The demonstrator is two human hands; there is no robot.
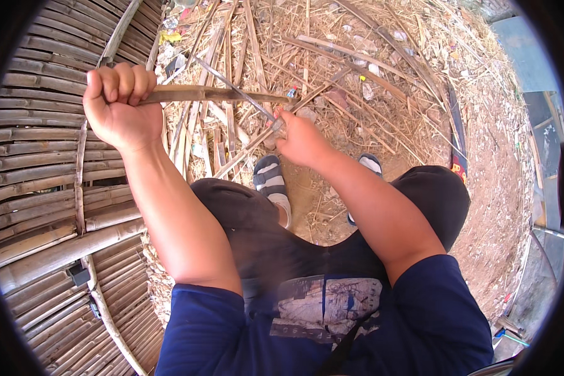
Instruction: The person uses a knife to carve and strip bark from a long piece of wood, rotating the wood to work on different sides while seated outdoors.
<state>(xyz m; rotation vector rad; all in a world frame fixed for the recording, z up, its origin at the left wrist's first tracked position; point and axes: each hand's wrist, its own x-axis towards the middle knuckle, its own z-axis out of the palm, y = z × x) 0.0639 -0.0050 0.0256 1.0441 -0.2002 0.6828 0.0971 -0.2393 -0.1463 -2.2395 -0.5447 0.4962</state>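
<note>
My left hand (124,113), raised at the upper left, is wrapped round one end of a flat brown bamboo strip (191,94). The strip points right, across the space before my knees. In my right hand (302,139) is a knife whose narrow grey blade (218,76) slants up and left. Blade and strip cross near the strip's middle; whether they touch is unclear from this view. The fingers of my right hand hide most of the knife's handle.
A bamboo slat wall (37,135) stands close on my left. Split bamboo pieces (382,75), shavings and scraps litter the ground ahead. My feet, in striped footwear (269,175), are below my hands. Blue-grey panels (529,56) stand at the far right.
</note>
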